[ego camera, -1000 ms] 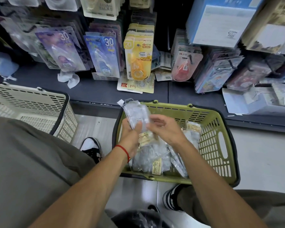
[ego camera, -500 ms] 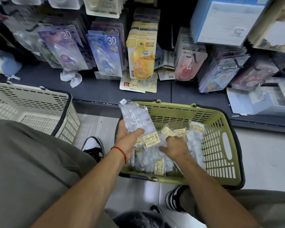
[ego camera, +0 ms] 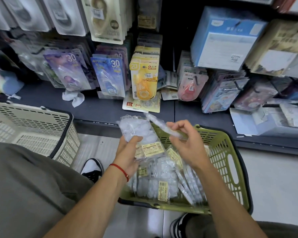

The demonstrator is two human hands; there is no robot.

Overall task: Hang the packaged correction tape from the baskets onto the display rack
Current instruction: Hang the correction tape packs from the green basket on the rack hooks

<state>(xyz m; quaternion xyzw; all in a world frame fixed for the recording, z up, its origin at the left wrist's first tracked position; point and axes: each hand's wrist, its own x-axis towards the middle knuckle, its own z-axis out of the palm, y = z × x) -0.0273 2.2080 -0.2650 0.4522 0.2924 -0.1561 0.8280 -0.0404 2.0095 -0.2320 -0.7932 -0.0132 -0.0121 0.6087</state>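
You are early in the job, as far as this view shows; the green basket (ego camera: 230, 170) in front of you is well stocked with clear packets of correction tape (ego camera: 155, 184), and none of that clear kind can be made out on the display rack (ego camera: 169, 54). Your left hand (ego camera: 127, 157) has its grip closed round a small stack of packets (ego camera: 138, 133), thumb across the front, held above the basket's near-left corner; your right hand (ego camera: 184, 143) pinches one more packet (ego camera: 163, 126) edge-on between thumb and fingertips, just beside the stack, so I judge you are gathering a handful before reaching up; hanging has yet to begin.

Around you: a cream basket (ego camera: 33, 127) stands to the left, its contents not visible from here; your knee fills the lower left and your shoes rest on the floor by the green basket. The rack's hooks are crowded with carded tapes, a purple pack (ego camera: 70, 73), a blue pack (ego camera: 110, 74), a yellow pack (ego camera: 144, 78) and a pink pack (ego camera: 191, 85); loose cards (ego camera: 143, 105) and a crumpled scrap (ego camera: 72, 97) lie on the dark shelf (ego camera: 46, 98) beneath. A free hook is hard to pick out; the hanging packs overlap closely, so finding one may slow you.
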